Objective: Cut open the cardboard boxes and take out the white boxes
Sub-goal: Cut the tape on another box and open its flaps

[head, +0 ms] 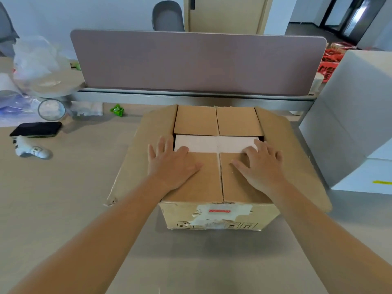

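cardboard box point(214, 181) | front label point(219, 211) red, unreadable | symbols illegible

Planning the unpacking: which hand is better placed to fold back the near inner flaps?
Neither alone: the left hand lies on the near left flap, the right hand on the near right flap.

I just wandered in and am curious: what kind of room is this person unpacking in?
Most likely an office. The cardboard box sits on a desk with a divider screen along its far edge, and an office chair stands behind that, near a door.
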{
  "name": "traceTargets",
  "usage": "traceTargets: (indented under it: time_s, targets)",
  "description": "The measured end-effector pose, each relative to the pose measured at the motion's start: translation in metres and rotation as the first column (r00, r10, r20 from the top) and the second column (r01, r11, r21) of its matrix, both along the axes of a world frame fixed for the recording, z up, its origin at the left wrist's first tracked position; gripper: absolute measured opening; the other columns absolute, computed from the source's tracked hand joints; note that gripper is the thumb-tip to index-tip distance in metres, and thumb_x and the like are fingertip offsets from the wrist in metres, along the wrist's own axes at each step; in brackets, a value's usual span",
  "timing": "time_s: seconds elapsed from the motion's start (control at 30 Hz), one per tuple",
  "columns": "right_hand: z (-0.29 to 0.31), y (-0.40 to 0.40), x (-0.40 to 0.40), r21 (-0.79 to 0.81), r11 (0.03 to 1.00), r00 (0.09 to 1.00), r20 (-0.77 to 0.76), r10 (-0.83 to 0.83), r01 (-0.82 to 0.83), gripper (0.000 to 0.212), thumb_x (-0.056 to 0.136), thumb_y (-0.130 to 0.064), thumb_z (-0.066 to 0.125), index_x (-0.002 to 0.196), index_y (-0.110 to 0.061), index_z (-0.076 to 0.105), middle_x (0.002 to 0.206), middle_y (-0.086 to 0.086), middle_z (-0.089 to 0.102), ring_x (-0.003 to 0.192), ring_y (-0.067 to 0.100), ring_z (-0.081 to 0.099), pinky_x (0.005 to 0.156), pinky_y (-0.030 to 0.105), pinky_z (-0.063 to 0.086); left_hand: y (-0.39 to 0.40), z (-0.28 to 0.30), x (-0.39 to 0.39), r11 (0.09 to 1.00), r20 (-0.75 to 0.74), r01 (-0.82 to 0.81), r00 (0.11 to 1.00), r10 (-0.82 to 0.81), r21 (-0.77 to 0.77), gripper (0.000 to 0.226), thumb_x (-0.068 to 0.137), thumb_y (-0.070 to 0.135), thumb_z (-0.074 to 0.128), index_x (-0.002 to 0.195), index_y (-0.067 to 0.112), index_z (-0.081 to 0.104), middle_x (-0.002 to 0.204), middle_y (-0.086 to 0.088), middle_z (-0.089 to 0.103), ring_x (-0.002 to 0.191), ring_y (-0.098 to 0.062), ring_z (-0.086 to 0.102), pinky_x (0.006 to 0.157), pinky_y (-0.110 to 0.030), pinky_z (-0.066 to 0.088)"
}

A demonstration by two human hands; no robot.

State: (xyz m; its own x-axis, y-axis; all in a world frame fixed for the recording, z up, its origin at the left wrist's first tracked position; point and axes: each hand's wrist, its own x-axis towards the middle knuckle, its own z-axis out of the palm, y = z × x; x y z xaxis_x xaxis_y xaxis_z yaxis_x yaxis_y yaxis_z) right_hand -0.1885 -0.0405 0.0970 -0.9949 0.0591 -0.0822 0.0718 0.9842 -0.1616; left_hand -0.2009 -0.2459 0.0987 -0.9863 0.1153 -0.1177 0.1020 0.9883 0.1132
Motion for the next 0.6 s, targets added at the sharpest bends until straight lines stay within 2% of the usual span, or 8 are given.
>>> traceTargets:
  time_s: [0.13, 0.23, 0.37, 0.43, 0.53, 0.6]
  targets:
    - [0.009, -0.002, 0.007, -0.046, 0.999, 0.999, -0.032, 0.023, -0.025, 0.053, 0.090, -0.053, 0.038, 0.129, -0.017, 0.042, 0.150, 0.007, 0.025, 0.143, 0.026, 0.010, 0.116, 0.047, 0.004, 0.004, 0.005, 0.005, 0.994, -0.111, 0.071, 0.992, -0.061, 0.083, 0.065, 0.086, 0.062, 0.037, 0.132, 0.016, 0.041, 0.152, -0.006, 0.022, 0.143, -0.023, 0.004, 0.115, -0.047, -0.005]
    - [0.029, -0.003, 0.016, -0.074, 0.996, 0.988, -0.145, 0.046, -0.057, 0.055, 0.089, -0.053, 0.040, 0.129, -0.015, 0.039, 0.137, 0.005, 0.042, 0.134, 0.024, 0.029, 0.116, 0.046, 0.009, 0.005, 0.023, 0.017, 0.980, -0.229, 0.098, 0.972, -0.056, 0.174, 0.066, 0.086, 0.059, 0.042, 0.131, 0.010, 0.040, 0.141, -0.006, 0.038, 0.137, -0.022, 0.023, 0.116, -0.044, -0.002]
    - [0.052, 0.004, 0.049, -0.054, 0.989, 0.935, -0.338, 0.110, -0.135, 0.057, 0.090, -0.051, 0.041, 0.132, -0.013, 0.038, 0.133, 0.006, 0.045, 0.130, 0.024, 0.031, 0.113, 0.041, 0.019, 0.005, 0.045, 0.053, 0.979, -0.384, 0.116, 0.922, -0.044, 0.165, 0.071, 0.086, 0.059, 0.043, 0.139, 0.013, 0.033, 0.142, -0.005, 0.036, 0.136, -0.023, 0.023, 0.116, -0.046, 0.007]
    - [0.060, 0.006, 0.075, -0.058, 0.982, 0.895, -0.423, 0.138, -0.178, 0.061, 0.087, -0.053, 0.034, 0.130, -0.011, 0.042, 0.128, 0.007, 0.050, 0.125, 0.026, 0.036, 0.106, 0.039, 0.023, 0.006, 0.053, 0.081, 0.977, -0.454, 0.123, 0.891, -0.031, 0.173, 0.073, 0.086, 0.064, 0.038, 0.141, 0.016, 0.033, 0.140, -0.005, 0.039, 0.133, -0.025, 0.026, 0.114, -0.045, 0.014]
    - [0.066, 0.007, 0.114, -0.054, 0.975, 0.826, -0.543, 0.154, -0.217, 0.056, 0.084, -0.047, 0.029, 0.117, -0.010, 0.054, 0.112, 0.009, 0.059, 0.109, 0.030, 0.048, 0.093, 0.040, 0.033, 0.007, 0.056, 0.121, 0.968, -0.573, 0.145, 0.819, 0.000, 0.207, 0.076, 0.081, 0.062, 0.021, 0.129, 0.012, 0.052, 0.120, -0.011, 0.056, 0.116, -0.034, 0.045, 0.103, -0.046, 0.027]
    - [0.067, 0.007, 0.140, -0.056, 0.970, 0.802, -0.575, 0.164, -0.238, 0.048, 0.087, -0.045, 0.024, 0.093, -0.013, 0.059, 0.084, 0.005, 0.061, 0.086, 0.025, 0.053, 0.079, 0.036, 0.036, 0.004, 0.050, 0.145, 0.960, -0.643, 0.154, 0.765, 0.034, 0.234, 0.067, 0.084, 0.053, 0.022, 0.110, 0.009, 0.065, 0.102, -0.012, 0.066, 0.099, -0.036, 0.056, 0.096, -0.046, 0.032]
